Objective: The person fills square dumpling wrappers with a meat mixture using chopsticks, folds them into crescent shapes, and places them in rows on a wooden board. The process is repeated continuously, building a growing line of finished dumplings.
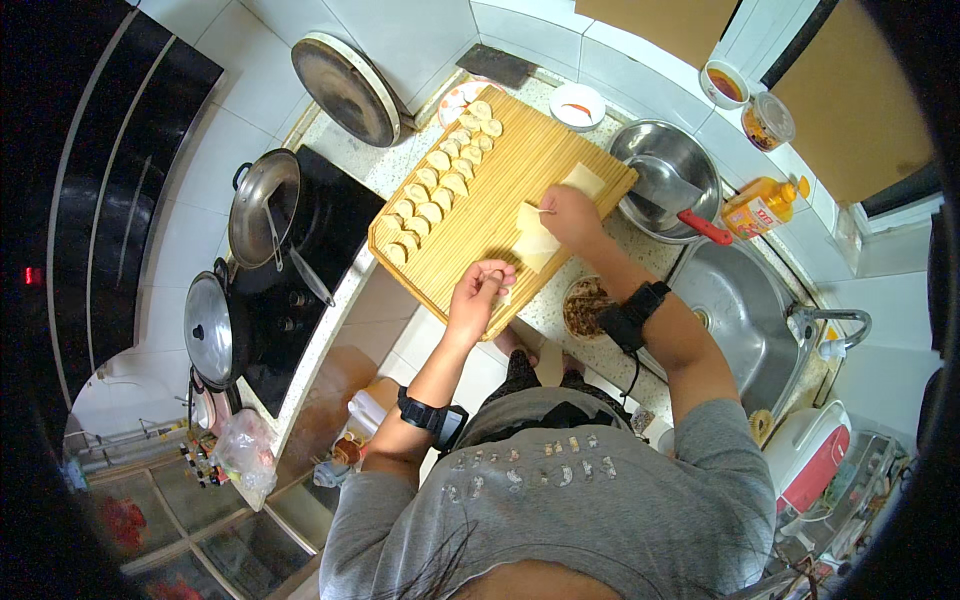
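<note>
A ridged bamboo board [517,161] lies on the counter before me. Along its left side run rows of folded dumplings [427,178]. My right hand [574,217] pinches the edge of a thin dough wrapper [529,217] over the board's right part. More wrappers [535,249] lie just below that hand, and another wrapper [584,181] shows past it. My left hand [477,294] is at the board's near edge, with fingers curled and thumb against them. Something pale shows by its fingertips; whether the hand holds it is unclear.
A bowl of brown filling [587,309] sits right of the board, partly behind my right arm. Beyond it are a steel basin [664,142], a red-handled cleaver [703,226], an oil bottle [761,208] and the sink [739,330]. Leftward, a frying pan [255,225] and lidded pot [208,330] occupy the cooktop.
</note>
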Available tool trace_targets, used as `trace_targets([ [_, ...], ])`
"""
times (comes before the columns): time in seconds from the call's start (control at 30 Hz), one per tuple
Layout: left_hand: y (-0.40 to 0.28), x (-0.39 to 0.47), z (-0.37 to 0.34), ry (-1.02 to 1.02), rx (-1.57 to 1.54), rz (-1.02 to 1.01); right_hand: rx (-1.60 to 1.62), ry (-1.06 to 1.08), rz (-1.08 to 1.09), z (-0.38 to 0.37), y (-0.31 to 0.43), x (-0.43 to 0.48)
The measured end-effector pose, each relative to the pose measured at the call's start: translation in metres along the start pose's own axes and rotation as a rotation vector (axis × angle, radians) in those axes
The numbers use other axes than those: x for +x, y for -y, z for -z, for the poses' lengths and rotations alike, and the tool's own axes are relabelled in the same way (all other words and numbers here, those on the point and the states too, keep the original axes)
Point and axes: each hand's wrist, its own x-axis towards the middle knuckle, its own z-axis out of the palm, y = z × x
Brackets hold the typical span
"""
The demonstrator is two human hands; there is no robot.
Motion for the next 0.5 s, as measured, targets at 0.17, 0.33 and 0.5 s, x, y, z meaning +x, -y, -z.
trace_targets([
  [0.17, -0.006, 0.003, -0.019, -0.008, -0.388, 0.143, 0.922, 0.302, -0.221, 0.036, 0.018, -0.022],
  [0.33, -0.019, -0.009, -0.047, 0.386, -0.995, 0.232, 1.206, 0.363, -0.353, 0.057, 0.044, -0.076],
  [0.5, -0.032, -0.044, -0.067, 0.246, -0.639, 0.11, 1.203, 0.315, -0.353, 0.086, 0.055, -0.117],
])
